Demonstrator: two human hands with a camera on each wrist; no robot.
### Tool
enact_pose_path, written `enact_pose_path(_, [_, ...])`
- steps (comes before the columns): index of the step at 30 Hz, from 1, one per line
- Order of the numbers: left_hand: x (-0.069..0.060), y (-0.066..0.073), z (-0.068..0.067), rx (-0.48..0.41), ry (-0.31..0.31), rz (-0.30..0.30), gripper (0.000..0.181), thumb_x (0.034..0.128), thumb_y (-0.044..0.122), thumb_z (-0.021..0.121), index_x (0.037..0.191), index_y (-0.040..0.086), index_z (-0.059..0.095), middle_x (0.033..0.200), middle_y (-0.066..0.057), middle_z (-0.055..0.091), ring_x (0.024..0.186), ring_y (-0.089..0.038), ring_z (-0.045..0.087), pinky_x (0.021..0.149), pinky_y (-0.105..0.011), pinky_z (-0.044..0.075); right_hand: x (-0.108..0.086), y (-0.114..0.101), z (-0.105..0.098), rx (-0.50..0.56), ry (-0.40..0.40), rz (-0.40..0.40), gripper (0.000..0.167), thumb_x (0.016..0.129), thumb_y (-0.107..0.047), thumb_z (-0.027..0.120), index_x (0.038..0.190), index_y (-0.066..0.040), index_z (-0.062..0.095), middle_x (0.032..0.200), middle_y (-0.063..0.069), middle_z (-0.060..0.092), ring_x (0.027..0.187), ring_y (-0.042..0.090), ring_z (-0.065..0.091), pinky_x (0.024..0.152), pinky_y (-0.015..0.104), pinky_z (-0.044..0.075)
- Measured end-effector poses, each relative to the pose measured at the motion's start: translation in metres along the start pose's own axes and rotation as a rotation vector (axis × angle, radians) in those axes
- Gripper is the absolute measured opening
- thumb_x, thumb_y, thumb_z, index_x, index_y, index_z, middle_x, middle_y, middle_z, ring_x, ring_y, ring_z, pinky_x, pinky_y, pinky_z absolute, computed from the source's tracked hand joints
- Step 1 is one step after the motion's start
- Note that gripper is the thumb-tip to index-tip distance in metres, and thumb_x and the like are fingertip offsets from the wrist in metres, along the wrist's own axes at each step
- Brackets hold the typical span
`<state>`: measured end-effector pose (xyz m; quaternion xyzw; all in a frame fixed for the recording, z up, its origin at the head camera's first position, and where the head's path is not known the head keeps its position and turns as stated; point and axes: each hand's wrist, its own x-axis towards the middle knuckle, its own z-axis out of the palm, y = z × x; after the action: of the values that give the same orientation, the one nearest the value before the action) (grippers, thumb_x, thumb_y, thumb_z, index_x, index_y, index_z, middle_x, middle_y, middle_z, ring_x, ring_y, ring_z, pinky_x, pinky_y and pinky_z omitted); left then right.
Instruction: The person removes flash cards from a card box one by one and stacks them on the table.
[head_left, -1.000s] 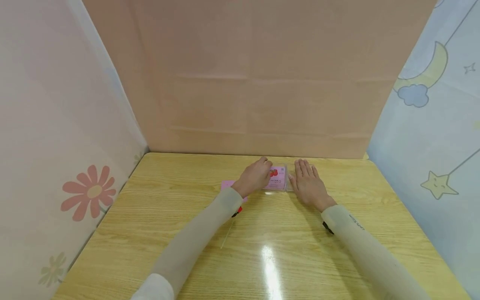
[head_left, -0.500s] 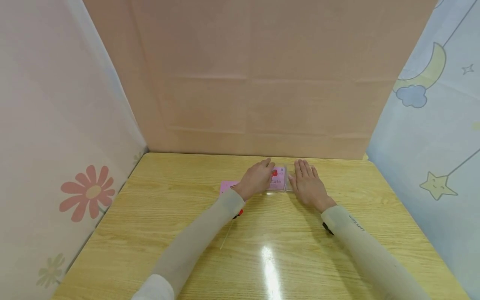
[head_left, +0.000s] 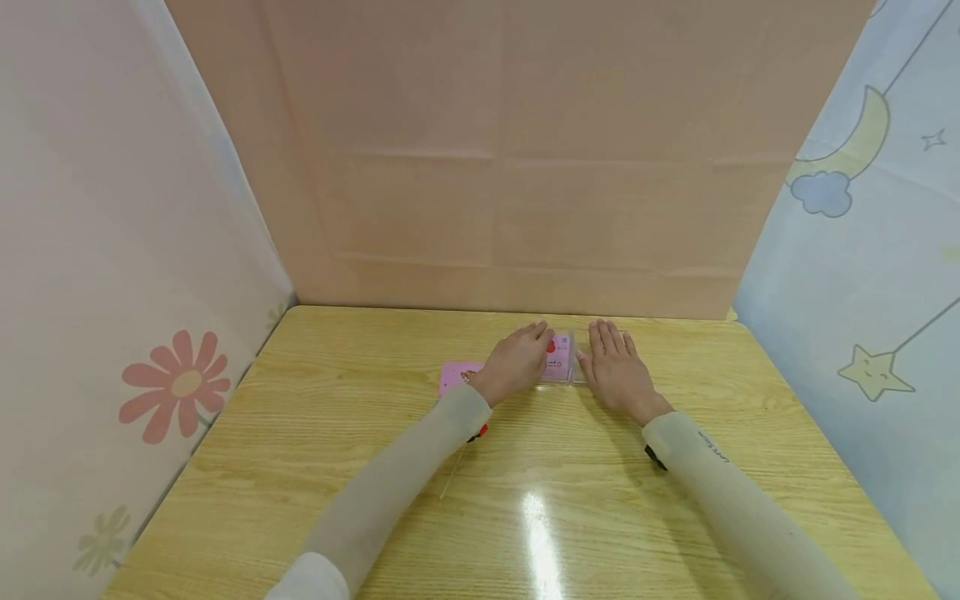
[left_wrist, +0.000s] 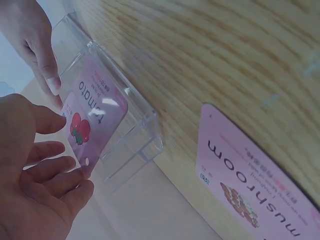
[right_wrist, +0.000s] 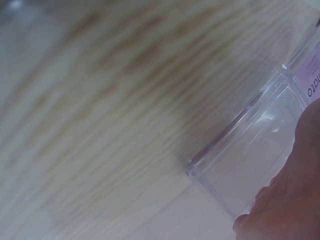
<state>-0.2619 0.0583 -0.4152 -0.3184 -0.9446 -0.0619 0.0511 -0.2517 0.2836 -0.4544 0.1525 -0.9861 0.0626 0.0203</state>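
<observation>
A pink tomato card (left_wrist: 90,112) lies partly in a clear plastic box (left_wrist: 135,145). My left hand (head_left: 516,365) (left_wrist: 45,175) holds the card's outer edge between thumb and bent fingers. Flat with straight fingers, my right hand (head_left: 618,375) (right_wrist: 287,187) rests over the right part of the clear box (right_wrist: 250,155), its thumb beside the divider. A pink mushroom card (left_wrist: 240,175) lies apart from the box, half hidden by the left wrist in the head view. What lies under the right palm is hidden.
The wooden table (head_left: 360,467) has a brown paper backdrop (head_left: 495,208) behind it and printed cloths at both sides. A thin pale strip (head_left: 452,472) hangs or lies below the left wrist, by a small red and black piece (head_left: 477,433).
My left hand has shifted slightly right, and the tomato card has slid a little right with it, uncovering more of the mushroom card's picture. The right hand has stayed in place.
</observation>
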Motion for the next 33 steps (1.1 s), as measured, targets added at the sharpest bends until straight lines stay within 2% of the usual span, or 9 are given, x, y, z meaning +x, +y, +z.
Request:
enact_pose_path(9, [0.0019,0.0022,0.0044,0.007,-0.043,-0.040,0.048,0.1114,0.021,0.049,0.157,0.007,0.046,0.167,-0.013,0.043,0.154,-0.030,0.045,0.126,-0.042,0.040,0.0005,0.0003,-0.0001,-0.013,0.000,-0.002,0.071,0.115,-0.039,0.025,0.165,0.009,0.008,0.174,0.030,0.009,0.163,0.048,0.008,0.133,0.067,0.008])
enact_pose_path(15, [0.0024,0.0037,0.0061,0.043,-0.039,-0.034,0.049,0.1115,0.023,0.048,0.157,0.005,0.047,0.166,-0.011,0.046,0.154,-0.027,0.046,0.125,-0.038,0.041,-0.0014,0.0000,-0.0018,-0.012,-0.012,0.005,0.071,0.116,-0.040,0.024,0.165,0.008,0.007,0.174,0.029,0.009,0.163,0.047,0.008,0.133,0.066,0.007])
enact_pose_path(24, [0.0017,0.0065,0.0063,0.044,-0.045,-0.043,0.050,0.1120,0.024,0.047,0.158,0.005,0.045,0.166,-0.011,0.045,0.155,-0.028,0.044,0.123,-0.039,0.044,-0.0020,0.0016,-0.0003,-0.004,-0.013,0.006,0.071,0.115,-0.041,0.023,0.165,0.007,0.006,0.175,0.028,0.008,0.164,0.046,0.007,0.133,0.066,0.007])
enact_pose_path(33, [0.0000,0.0087,0.0076,0.048,-0.056,-0.050,0.052,0.1127,0.024,0.045,0.160,0.004,0.041,0.168,-0.011,0.042,0.157,-0.029,0.040,0.125,-0.039,0.041,-0.0012,0.0017,0.0000,0.006,-0.002,0.003,0.072,0.115,-0.041,0.023,0.165,0.008,0.006,0.175,0.029,0.008,0.163,0.047,0.007,0.133,0.066,0.007])
